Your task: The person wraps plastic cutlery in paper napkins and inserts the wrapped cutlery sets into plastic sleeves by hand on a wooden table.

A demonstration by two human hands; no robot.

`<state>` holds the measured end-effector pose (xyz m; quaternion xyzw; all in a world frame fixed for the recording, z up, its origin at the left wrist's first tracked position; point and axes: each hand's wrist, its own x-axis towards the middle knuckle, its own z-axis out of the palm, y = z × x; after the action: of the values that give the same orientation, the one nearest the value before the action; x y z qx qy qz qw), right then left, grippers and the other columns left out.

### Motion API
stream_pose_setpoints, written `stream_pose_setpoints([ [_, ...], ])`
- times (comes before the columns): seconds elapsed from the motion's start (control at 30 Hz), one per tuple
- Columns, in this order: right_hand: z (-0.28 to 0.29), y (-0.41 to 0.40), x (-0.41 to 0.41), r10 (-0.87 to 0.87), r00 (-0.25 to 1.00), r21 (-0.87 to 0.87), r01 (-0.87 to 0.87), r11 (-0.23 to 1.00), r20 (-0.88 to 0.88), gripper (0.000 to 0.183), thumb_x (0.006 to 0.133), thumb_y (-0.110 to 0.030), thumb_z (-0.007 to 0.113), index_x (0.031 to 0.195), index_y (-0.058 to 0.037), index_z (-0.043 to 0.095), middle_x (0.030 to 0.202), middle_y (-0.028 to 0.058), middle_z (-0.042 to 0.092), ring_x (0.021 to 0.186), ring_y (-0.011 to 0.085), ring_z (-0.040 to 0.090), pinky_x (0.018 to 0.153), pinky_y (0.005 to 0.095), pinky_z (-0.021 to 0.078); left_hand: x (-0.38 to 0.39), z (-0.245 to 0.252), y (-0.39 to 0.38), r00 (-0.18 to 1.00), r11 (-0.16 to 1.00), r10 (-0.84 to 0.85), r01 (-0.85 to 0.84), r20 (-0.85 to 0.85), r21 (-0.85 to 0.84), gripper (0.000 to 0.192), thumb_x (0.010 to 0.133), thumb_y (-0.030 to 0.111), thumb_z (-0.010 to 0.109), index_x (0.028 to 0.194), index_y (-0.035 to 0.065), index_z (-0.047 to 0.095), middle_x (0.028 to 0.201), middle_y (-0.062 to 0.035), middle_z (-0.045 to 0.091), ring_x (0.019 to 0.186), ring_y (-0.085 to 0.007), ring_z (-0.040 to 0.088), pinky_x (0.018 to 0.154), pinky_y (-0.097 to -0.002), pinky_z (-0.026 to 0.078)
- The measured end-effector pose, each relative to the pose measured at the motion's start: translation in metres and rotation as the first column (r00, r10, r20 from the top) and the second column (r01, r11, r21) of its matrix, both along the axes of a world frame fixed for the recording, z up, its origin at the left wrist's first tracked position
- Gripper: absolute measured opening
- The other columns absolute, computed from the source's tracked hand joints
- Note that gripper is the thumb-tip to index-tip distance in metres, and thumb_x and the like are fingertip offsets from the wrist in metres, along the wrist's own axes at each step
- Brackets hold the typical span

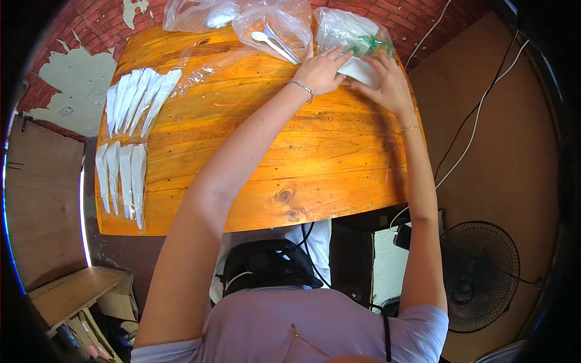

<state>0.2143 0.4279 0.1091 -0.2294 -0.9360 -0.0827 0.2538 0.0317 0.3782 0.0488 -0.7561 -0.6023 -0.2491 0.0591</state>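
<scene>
Both hands reach to the far right of the wooden table point(290, 168). My left hand point(321, 72), fingers spread, lies beside a clear plastic bag with green print point(349, 34). My right hand point(386, 84) is at that bag's near side, thumb and fingers apart around a white paper napkin stack point(361, 72); whether it touches the stack cannot be told. Left of my left hand, a white plastic spoon point(272, 44) and a plastic fork point(279, 41) lie at the mouth of a clear bag point(295, 22). Folded white napkin packets in clear sleeves point(136, 102) stand in two rows at the left.
Another clear bag with white contents point(199, 16) lies at the far edge. An empty-looking clear wrapper point(199, 72) is near the upper packets. A black fan point(479, 277) stands right of the table, with cables point(472, 122) along the wall. A wooden bench point(81, 290) is at lower left.
</scene>
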Motion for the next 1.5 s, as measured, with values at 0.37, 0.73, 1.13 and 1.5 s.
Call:
stream_pose_setpoints([
  [0.37, 0.014, 0.023, -0.001, 0.046, 0.993, -0.097, -0.057, 0.994, -0.113, 0.016, 0.073, -0.009, 0.062, 0.088, -0.0040, 0.066, 0.084, 0.0097, 0.060, 0.082, 0.0280, 0.057, 0.072, 0.0339, 0.0455, -0.001, 0.014, 0.012, 0.971, 0.993, -0.081, 0.059, 0.223, 0.105, 0.032, 0.086, 0.019, 0.050, 0.114, 0.0083, 0.056, 0.116, -0.0144, 0.055, 0.096, -0.0235, 0.059, 0.093, -0.0476, 0.038],
  [0.73, 0.021, 0.034, -0.013, 0.095, 0.909, -0.003, -0.105, 0.994, -0.407, 0.026, 0.069, 0.003, 0.061, 0.091, -0.0094, 0.067, 0.088, 0.0074, 0.064, 0.078, 0.0228, 0.057, 0.070, 0.0330, 0.0466, -0.020, 0.038, 0.025, 0.997, 0.819, -0.049, 0.004, 0.063, 0.574, 0.021, 0.079, 0.016, 0.059, 0.098, 0.0119, 0.066, 0.104, -0.0059, 0.063, 0.089, -0.0169, 0.061, 0.091, -0.0369, 0.043],
  [1.13, -0.023, 0.015, 0.008, 0.070, 0.991, -0.143, -0.086, 0.986, -0.115, 0.036, 0.075, -0.012, 0.056, 0.111, -0.0084, 0.059, 0.117, 0.0089, 0.055, 0.109, 0.0280, 0.048, 0.095, 0.0375, 0.0371, -0.010, 0.015, -0.003, 0.986, 0.985, -0.151, 0.157, -0.074, 0.076, 0.039, 0.084, 0.028, 0.046, 0.113, 0.0040, 0.055, 0.122, -0.0099, 0.051, 0.111, -0.0203, 0.050, 0.106, -0.0423, 0.025],
  [1.5, -0.065, 0.021, -0.006, -0.206, 0.924, -0.324, 0.312, 0.893, 0.321, 0.050, 0.092, -0.042, 0.028, 0.137, -0.0203, 0.029, 0.145, 0.0063, 0.020, 0.133, 0.0271, 0.020, 0.105, 0.0523, 0.0111, 0.010, -0.028, 0.005, 0.985, 0.996, 0.001, -0.016, -0.172, -0.088, 0.063, 0.089, 0.049, 0.032, 0.137, 0.0081, 0.026, 0.141, -0.0110, 0.026, 0.132, -0.0238, 0.022, 0.107, -0.0463, 0.013],
])
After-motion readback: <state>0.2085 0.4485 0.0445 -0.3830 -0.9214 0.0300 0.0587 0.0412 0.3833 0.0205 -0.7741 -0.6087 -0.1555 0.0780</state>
